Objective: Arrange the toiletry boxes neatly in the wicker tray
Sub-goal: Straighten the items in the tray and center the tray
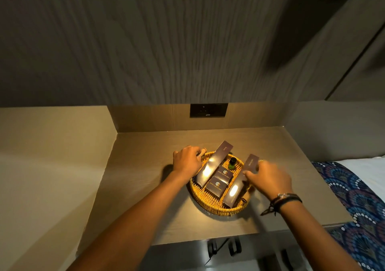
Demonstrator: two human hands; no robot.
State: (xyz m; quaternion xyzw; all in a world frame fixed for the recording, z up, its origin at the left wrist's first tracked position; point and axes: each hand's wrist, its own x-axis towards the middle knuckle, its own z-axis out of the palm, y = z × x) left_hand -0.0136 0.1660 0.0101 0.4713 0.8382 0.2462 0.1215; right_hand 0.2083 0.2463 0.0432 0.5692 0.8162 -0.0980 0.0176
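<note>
A round wicker tray (pixel 210 203) sits on a wooden shelf. Inside lie two long dark boxes, one on the left (pixel 214 162) and one on the right (pixel 239 185), both angled up to the right. Between them rest two small square dark boxes (pixel 224 173) (pixel 217 186) with gold logos, and a small green bottle (pixel 232 163) behind them. My left hand (pixel 186 159) grips the tray's far-left handle. My right hand (pixel 268 180) holds the right long box, thumb on its top face.
The shelf (pixel 145 187) has side walls at left and back. A black wall socket (pixel 208 110) is on the back panel. A bed with a patterned blue runner (pixel 358 197) lies to the right. Dark hooks (pixel 233 247) hang below the shelf's front edge.
</note>
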